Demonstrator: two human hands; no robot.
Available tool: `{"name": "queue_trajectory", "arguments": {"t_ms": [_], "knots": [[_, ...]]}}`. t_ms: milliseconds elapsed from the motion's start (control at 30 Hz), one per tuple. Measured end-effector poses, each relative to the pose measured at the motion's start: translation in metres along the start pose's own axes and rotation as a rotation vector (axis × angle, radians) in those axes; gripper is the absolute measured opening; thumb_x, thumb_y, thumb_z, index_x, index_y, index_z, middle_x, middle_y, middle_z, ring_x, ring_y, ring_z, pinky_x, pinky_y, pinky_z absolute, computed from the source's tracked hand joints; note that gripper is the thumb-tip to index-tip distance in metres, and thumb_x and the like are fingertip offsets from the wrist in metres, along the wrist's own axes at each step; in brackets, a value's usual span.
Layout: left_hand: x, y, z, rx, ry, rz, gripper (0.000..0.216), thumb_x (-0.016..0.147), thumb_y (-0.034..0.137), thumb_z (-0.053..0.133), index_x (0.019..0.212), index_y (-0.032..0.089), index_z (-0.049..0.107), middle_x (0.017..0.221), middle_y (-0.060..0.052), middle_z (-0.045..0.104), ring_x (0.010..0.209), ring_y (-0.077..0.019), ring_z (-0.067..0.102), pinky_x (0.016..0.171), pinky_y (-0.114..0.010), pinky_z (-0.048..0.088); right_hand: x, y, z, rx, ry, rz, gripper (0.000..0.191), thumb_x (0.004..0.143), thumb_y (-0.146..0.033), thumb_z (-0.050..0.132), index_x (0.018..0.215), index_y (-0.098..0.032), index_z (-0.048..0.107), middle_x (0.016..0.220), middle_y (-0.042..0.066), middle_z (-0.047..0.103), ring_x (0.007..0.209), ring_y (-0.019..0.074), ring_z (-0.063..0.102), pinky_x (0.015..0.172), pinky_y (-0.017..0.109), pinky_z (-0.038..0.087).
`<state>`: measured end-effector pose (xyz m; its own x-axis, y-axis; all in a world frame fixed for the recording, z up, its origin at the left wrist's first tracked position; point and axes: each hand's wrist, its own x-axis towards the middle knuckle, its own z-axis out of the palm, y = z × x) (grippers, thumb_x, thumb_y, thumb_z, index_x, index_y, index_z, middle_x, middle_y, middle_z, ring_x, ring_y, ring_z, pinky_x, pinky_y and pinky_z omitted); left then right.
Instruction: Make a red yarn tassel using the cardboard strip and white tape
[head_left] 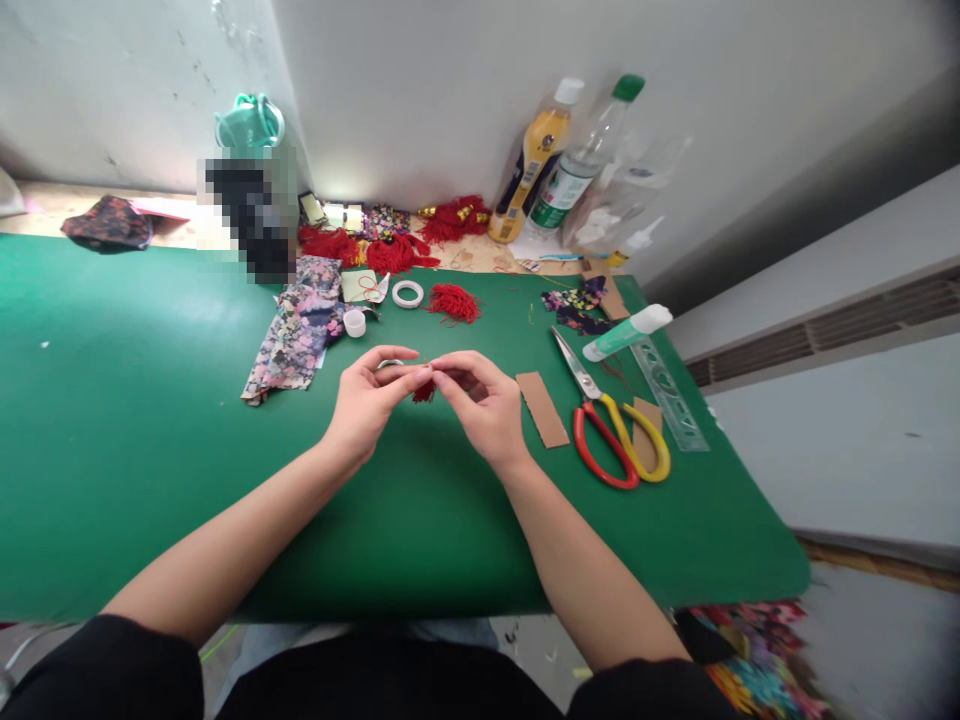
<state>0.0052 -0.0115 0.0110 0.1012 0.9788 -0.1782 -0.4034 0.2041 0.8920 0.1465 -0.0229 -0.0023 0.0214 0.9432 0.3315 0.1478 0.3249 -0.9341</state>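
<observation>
My left hand (369, 398) and my right hand (484, 402) meet above the middle of the green table, fingertips pinched together. Between them hangs a small red tassel (424, 392), its top hidden by my thumbs and fingers. Both hands are closed on its upper end. Part of a white ring shows behind the left fingers. Beyond the hands lie a loose bundle of red thread (454, 303) and a roll of white tape (407, 293). A small white cap (355, 323) rests to their left.
Floral fabric (296, 330) lies to the left. On the right are scissors (589, 385) with red and yellow handles, a cardboard strip (542, 410), a glue stick (626, 333) and a clear ruler (671, 395). Bottles (532, 160) and red tassels (456, 218) line the wall.
</observation>
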Motion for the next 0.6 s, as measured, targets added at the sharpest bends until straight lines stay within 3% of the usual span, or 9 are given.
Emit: {"name": "queue_trajectory", "arguments": {"t_ms": [267, 600], "knots": [[0.0015, -0.0033, -0.0021, 0.025, -0.008, 0.032, 0.044, 0.058, 0.033, 0.087, 0.094, 0.015, 0.069, 0.078, -0.006, 0.077, 0.074, -0.0172, 0.071, 0.078, -0.031, 0.054, 0.0021, 0.0014, -0.0016, -0.024, 0.043, -0.026, 0.008, 0.083, -0.026, 0.065, 0.086, -0.023, 0.072, 0.094, 0.004, 0.068, 0.08, 0.0137, 0.067, 0.07, 0.028, 0.059], [0.0026, -0.0047, -0.0022, 0.141, 0.057, 0.151, 0.04, 0.057, 0.033, 0.086, 0.088, 0.015, 0.069, 0.078, -0.004, 0.075, 0.074, -0.017, 0.071, 0.075, -0.031, 0.059, 0.0011, 0.0044, -0.0014, -0.024, 0.041, -0.024, 0.007, 0.08, -0.027, 0.07, 0.085, -0.024, 0.074, 0.092, 0.004, 0.068, 0.085, 0.0158, 0.068, 0.075, 0.031, 0.061]]}}
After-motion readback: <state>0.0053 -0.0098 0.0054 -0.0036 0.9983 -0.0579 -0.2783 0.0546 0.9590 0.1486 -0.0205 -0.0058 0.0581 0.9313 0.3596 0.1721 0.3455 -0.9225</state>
